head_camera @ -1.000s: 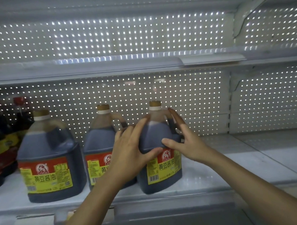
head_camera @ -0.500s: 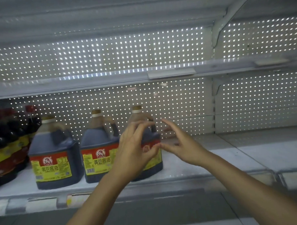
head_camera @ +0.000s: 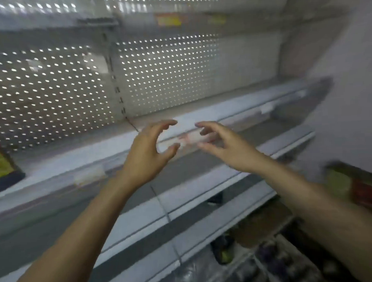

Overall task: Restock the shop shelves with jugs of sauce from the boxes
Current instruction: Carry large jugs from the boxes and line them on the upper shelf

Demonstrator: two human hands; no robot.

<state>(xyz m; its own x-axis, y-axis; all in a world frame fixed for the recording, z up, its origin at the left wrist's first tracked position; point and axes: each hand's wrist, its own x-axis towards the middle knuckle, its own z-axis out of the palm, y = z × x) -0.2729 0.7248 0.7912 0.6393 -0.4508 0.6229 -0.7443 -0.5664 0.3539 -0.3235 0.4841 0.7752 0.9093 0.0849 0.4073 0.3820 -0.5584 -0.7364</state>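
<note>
Both hands float in front of the white shelf (head_camera: 201, 117), holding nothing. My left hand (head_camera: 148, 150) has loosely curved fingers, and my right hand (head_camera: 221, 143) faces it a short gap away, fingers also relaxed. Only the corner of one sauce jug (head_camera: 2, 168), dark with a yellow and red label, shows at the far left edge on the shelf. The picture is blurred by head motion.
A lit perforated back panel (head_camera: 63, 92) runs behind the shelf. Lower shelves (head_camera: 162, 226) step down below the hands. At the bottom right lie dark packed goods (head_camera: 280, 262). A blurred red and green object (head_camera: 355, 187) sits at the right edge.
The view has swung right and down, so the three jugs have slid out to the left. Both hands have come off the rightmost jug and now hang free of it.
</note>
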